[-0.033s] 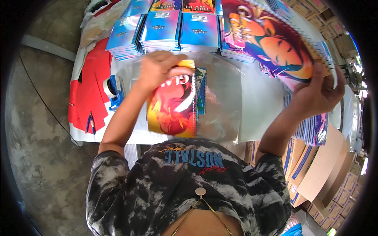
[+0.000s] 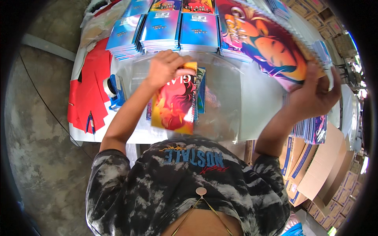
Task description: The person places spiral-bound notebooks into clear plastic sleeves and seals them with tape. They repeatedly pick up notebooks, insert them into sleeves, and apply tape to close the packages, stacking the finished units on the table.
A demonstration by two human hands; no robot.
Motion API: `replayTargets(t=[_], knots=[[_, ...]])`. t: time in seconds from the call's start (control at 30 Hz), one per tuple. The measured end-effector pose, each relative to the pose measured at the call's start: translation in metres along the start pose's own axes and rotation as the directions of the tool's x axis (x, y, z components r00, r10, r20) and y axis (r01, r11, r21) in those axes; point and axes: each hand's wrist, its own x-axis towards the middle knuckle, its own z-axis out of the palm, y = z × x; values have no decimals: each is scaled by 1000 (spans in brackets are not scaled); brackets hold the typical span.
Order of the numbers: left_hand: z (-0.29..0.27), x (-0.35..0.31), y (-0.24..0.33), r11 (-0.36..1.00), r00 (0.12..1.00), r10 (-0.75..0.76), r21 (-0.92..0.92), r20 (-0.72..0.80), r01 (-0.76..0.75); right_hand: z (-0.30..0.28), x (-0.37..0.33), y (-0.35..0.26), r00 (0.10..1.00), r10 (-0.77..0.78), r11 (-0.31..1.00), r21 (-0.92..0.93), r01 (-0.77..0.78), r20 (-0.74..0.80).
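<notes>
My left hand (image 2: 168,69) is closed on the top edge of a red and yellow spiral notebook (image 2: 173,104), its thumb across the cover. Partly hidden beneath that notebook are other notebooks (image 2: 202,92), lying on clear plastic film (image 2: 222,114). On the right, my right hand (image 2: 313,92) grips the near corner of a large spiral notebook (image 2: 271,49) with a colourful illustrated cover. Its thumb lies on the cover; some fingertips show beyond the coil edge. This notebook is tilted over the stacks at the back right and hides part of them.
Stacks of blue notebooks (image 2: 199,33) line the back of the white table (image 2: 258,114). At the left are red sheets (image 2: 90,86), a blue tape dispenser (image 2: 115,92) and pens (image 2: 90,122). More notebooks (image 2: 313,129) stand at the right edge, beside open cardboard boxes (image 2: 315,173).
My left hand and the red notebook have shifted slightly right, uncovering more of the notebooks beneath. My right hand has moved a little left, with the large notebook shifting left too.
</notes>
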Motion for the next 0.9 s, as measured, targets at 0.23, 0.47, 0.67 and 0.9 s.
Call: replayTargets(t=[0.23,0.47,0.67,0.9], knots=[[51,-81,-26,560,631,-775,-413,47,718,-6,-163,-12,442,21,923,152,-353,897],[43,-152,31,116,323,-827,-422,460,899,6,-256,137,19,756,407,-446,-797,655],[22,-125,44,-55,218,-752,-388,622,920,28,-245,101,-270,617,138,-440,-887,739],[-22,-130,55,-178,459,-731,-790,506,587,-17,-228,48,256,314,539,51,-841,914]])
